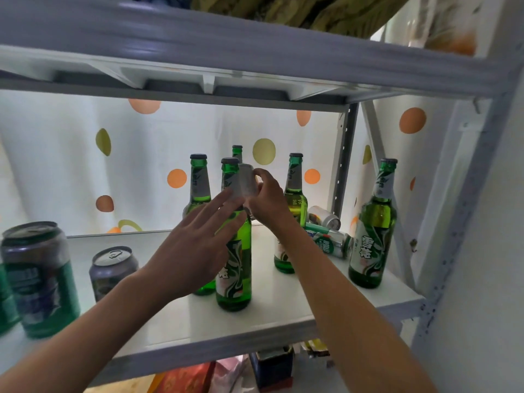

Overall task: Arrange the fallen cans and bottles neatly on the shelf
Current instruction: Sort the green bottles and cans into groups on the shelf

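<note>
Your right hand (266,198) is gripping a pale silver can (247,180) upright above the shelf (283,310); your left hand (195,248) is hovering open-fingered beside green bottles (234,268).

The white shelf (283,316) carries five upright green bottles (234,251): one near the front, two behind it, one at mid-right and one at the right edge. Two cans (113,269) stand at the left. Two more cans (330,242) lie on their sides toward the back right.

glossy green glass bottles (234,268), seemingly metal cans (113,269)
</note>
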Motion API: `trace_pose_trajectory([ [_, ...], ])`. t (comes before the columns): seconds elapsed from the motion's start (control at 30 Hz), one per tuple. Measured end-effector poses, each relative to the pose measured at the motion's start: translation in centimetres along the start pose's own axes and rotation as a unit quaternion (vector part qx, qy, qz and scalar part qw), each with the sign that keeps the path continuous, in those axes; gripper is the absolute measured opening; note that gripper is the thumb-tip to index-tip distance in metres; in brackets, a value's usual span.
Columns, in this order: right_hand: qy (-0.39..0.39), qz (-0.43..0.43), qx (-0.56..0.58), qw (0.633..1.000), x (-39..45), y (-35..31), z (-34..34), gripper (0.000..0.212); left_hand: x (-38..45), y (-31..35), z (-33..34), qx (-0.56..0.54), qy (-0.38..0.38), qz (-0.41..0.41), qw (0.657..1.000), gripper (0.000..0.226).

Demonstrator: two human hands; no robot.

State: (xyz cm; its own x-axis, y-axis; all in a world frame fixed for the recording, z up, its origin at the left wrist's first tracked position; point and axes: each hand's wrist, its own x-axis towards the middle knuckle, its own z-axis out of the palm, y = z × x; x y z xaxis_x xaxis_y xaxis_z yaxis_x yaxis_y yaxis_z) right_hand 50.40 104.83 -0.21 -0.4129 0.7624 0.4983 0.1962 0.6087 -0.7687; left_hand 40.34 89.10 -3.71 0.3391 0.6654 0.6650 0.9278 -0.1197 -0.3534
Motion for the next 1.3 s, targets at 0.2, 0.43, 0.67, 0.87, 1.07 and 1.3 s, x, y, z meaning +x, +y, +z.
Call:
trace_pose_trajectory([
  [0.2,0.032,-0.038,0.034,0.998,-1.8,-1.7,-2.5,0.065,0.1,0.2,-0.2,0.007,0.006,-0.002,1.0,0.065],
  [0.43,0.06,-0.004,0.075,0.995,-6.6,-3.0,-7.0,0.069,0.2,1.3,-0.6,-0.005,0.022,-0.035,0.999,0.054],
  [0.67,0.051,0.057,0.138,0.988,-11.4,-3.0,-10.0,0.051,1.0,3.5,-1.9,-0.055,0.082,-0.043,0.994,0.069],
  [0.87,-0.05,0.1,0.131,0.985,-14.3,-4.0,-11.2,0.053,1.0,4.4,-3.6,-0.1,0.106,0.047,0.988,0.093],
  [1.07,-0.074,0.141,0.093,0.983,-16.2,-5.0,-9.4,0.053,-1.8,4.5,-3.6,-0.18,0.078,0.07,0.978,0.082],
  [1.3,-0.054,0.137,0.098,0.984,-17.0,-6.8,-5.8,0.055,-5.4,3.4,-4.2,-0.237,0.094,-0.045,0.966,0.074],
])
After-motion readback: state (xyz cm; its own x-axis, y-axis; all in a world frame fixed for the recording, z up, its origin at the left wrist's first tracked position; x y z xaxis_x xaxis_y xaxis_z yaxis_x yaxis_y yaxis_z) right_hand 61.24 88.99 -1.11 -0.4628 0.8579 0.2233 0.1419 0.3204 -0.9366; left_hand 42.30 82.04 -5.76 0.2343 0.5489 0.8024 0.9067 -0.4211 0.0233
